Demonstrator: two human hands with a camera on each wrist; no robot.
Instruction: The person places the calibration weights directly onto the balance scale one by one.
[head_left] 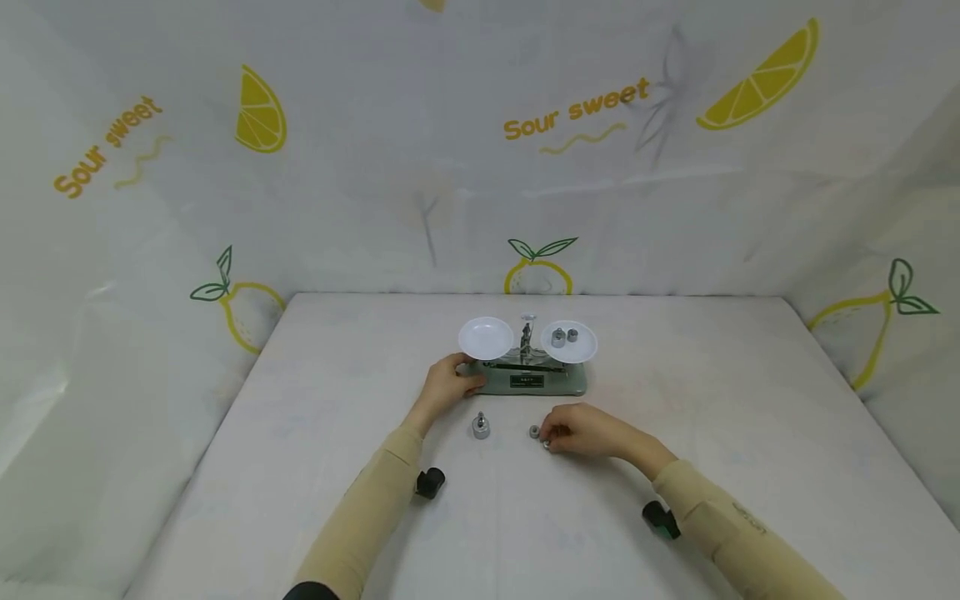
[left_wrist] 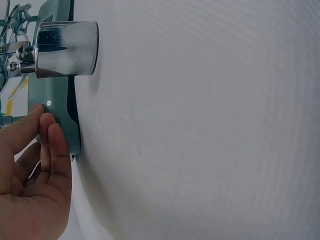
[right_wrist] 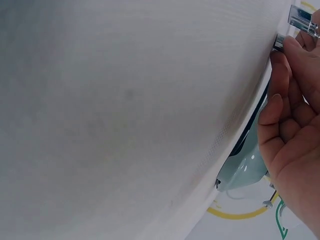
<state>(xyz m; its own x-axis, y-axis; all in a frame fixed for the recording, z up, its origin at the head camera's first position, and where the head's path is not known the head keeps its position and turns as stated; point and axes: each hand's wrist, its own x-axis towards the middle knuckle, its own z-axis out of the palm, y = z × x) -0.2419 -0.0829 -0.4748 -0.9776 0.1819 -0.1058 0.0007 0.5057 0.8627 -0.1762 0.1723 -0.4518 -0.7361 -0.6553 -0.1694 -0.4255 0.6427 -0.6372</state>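
A green balance scale (head_left: 536, 383) with two white pans stands toward the back of the table. My left hand (head_left: 442, 387) grips the left end of its base, thumb at the front and fingers reaching behind. In front of the scale, my right hand (head_left: 581, 429) pinches a small metal weight (right_wrist: 279, 42) between thumb and fingertips, low over the tabletop. Right beside those fingertips stands another small weight (head_left: 534, 432). A larger knobbed weight (left_wrist: 67, 49) stands upright between the hands, nearer the left one. Two weights (head_left: 558, 337) sit on the right pan (head_left: 583, 348); the left pan (head_left: 486, 338) bears nothing.
The white tabletop (head_left: 337, 358) meets a lemon-print sheet (head_left: 390, 167) hanging behind and at the sides. Black wrist devices (head_left: 430, 483) are worn on both forearms, close over the table.
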